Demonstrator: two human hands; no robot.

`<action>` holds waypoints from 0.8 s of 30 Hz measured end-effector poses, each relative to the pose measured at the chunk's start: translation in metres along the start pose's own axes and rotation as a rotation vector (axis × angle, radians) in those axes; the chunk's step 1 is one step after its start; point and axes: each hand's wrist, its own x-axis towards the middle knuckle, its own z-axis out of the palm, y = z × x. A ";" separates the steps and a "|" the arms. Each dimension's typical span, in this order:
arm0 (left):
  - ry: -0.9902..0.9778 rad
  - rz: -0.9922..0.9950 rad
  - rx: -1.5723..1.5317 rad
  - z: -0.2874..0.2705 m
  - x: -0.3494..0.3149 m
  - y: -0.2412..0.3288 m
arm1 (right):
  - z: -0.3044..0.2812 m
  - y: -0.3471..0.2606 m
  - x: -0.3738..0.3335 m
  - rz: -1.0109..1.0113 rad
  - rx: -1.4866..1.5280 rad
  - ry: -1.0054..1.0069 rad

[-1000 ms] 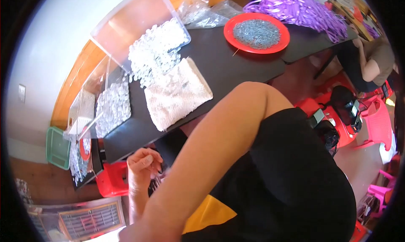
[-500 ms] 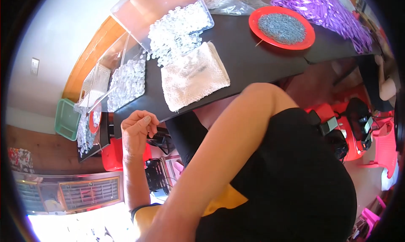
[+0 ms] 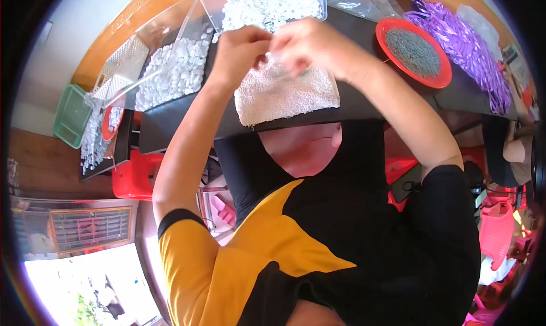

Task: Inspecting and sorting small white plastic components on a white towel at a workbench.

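My left hand (image 3: 242, 52) and my right hand (image 3: 314, 46) meet above a folded cream towel (image 3: 289, 98) at the table's near edge. The left fingers are curled into a pinch. Blurred by motion, the right fingers are bent inward, almost touching the left ones. Whatever lies between the fingertips is too small or smeared to make out. Just beyond the hands, a clear plastic bin (image 3: 325, 3) lies with many small clear-white pieces (image 3: 273, 7). To the right sits a red plate (image 3: 443, 79) heaped with small grey metal pieces (image 3: 413, 52).
More whitish pieces (image 3: 173, 70) spread on the dark table (image 3: 176, 124) at left, near a white perforated basket (image 3: 128, 59) and a green basket (image 3: 69, 115). Purple ribbons (image 3: 460, 47) pile at far right. A red stool (image 3: 136, 175) stands below; another person's arm (image 3: 515, 150) shows at right.
My left hand has moved from the near table edge to above the towel. My right arm has swung up from across my body, bringing its hand into view. The whole view has shifted.
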 end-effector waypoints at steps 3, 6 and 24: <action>-0.110 0.161 0.307 0.024 0.035 -0.023 | -0.056 0.021 0.016 0.103 -0.091 0.354; -0.144 0.257 0.468 0.037 0.049 -0.051 | -0.069 0.027 0.025 0.048 -0.071 0.328; 0.025 0.476 0.753 0.058 0.046 -0.072 | -0.069 0.053 0.038 -0.020 -0.027 0.399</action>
